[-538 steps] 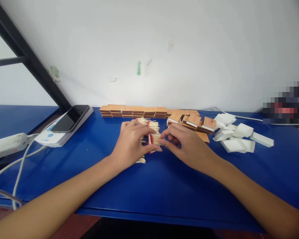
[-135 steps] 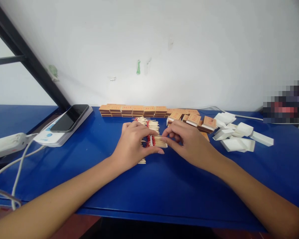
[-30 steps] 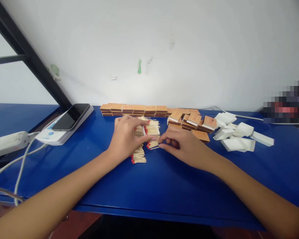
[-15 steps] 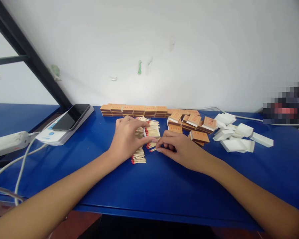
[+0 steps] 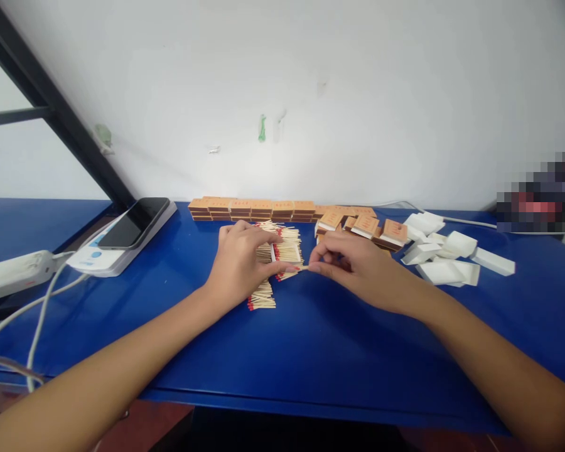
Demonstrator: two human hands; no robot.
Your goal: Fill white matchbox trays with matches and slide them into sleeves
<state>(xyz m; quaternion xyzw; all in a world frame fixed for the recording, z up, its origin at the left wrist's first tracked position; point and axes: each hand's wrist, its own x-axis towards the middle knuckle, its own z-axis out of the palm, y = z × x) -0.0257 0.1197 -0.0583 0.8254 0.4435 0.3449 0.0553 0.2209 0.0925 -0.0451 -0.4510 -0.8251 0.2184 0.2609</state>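
My left hand (image 5: 240,263) rests on a heap of red-tipped matches (image 5: 262,295) on the blue table (image 5: 282,339), its thumb and fingers holding a white inner tray (image 5: 287,252) filled with matches. My right hand (image 5: 353,263) is pinched on a few matches (image 5: 297,270) at the tray's right end. Loose brown matchboxes (image 5: 365,226) lie just behind my right hand.
A row of stacked brown matchboxes (image 5: 252,209) runs along the wall. Several empty white trays (image 5: 445,257) lie at the right. A phone (image 5: 134,223) sits on a white device (image 5: 98,257) at the left, beside a white power strip (image 5: 14,273) with cables.
My right hand has picked a few matches off the table and lifted them up and to the right, to the tray's end. My left hand has stayed in place.
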